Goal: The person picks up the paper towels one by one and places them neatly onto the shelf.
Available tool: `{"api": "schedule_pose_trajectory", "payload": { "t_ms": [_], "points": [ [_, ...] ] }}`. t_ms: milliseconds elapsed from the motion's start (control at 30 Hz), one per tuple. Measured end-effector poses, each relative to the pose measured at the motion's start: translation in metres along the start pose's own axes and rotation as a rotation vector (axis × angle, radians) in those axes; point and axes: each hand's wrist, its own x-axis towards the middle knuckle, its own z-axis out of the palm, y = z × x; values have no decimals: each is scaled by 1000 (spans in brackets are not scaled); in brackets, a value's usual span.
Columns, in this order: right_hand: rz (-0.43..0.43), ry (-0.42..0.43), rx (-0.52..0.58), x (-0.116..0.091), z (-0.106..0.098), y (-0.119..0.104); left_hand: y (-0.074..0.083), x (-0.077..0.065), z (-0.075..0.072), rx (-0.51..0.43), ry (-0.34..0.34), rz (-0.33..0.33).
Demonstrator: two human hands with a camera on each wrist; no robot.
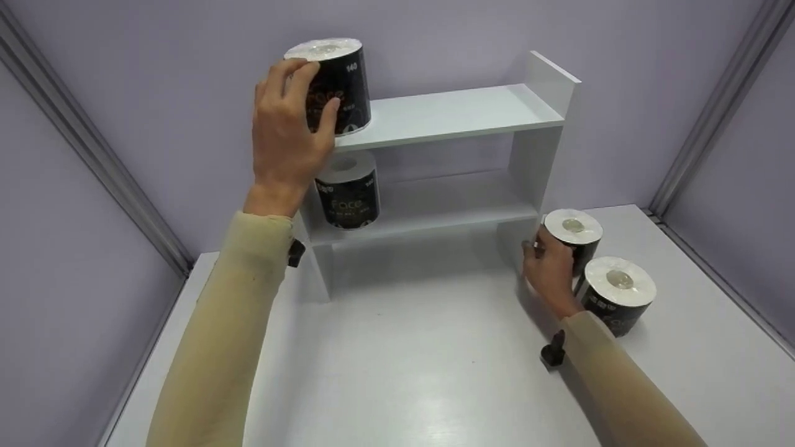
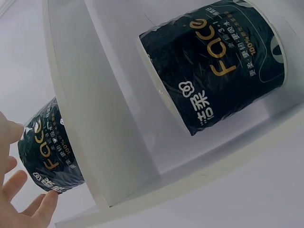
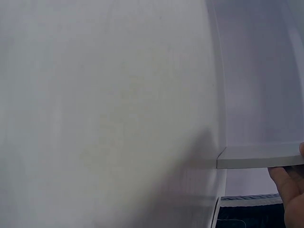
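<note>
A black-wrapped toilet roll (image 1: 351, 87) with a white top stands upright at the left end of the white shelf unit's top board (image 1: 459, 115). My left hand (image 1: 289, 124) grips it from the left, thumb across its front; the left wrist view also shows spread fingertips against this roll (image 2: 45, 152). A second toilet roll (image 1: 349, 202) stands on the board below. At the unit's lower right, my right hand (image 1: 549, 270) pinches the side panel (image 3: 259, 163), fingers on one face and the thumb on the other. Beside that hand stands a toilet roll (image 1: 574, 226), partly hidden by it.
Another toilet roll (image 1: 620, 282) stands on the white table (image 1: 410, 372), near my right wrist. The shelf unit's raised right end (image 1: 553, 84) rises above the top board. Lilac walls (image 1: 186, 74) with grey metal corner posts (image 1: 708, 118) enclose the table.
</note>
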Motion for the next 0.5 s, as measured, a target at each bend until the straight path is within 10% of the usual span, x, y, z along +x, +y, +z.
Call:
{"api": "schedule_pose_trajectory", "payload": {
  "t_ms": [500],
  "points": [
    [6,-8,5,-1,0,3,2,-12,-7,-3,8,35]
  ]
}}
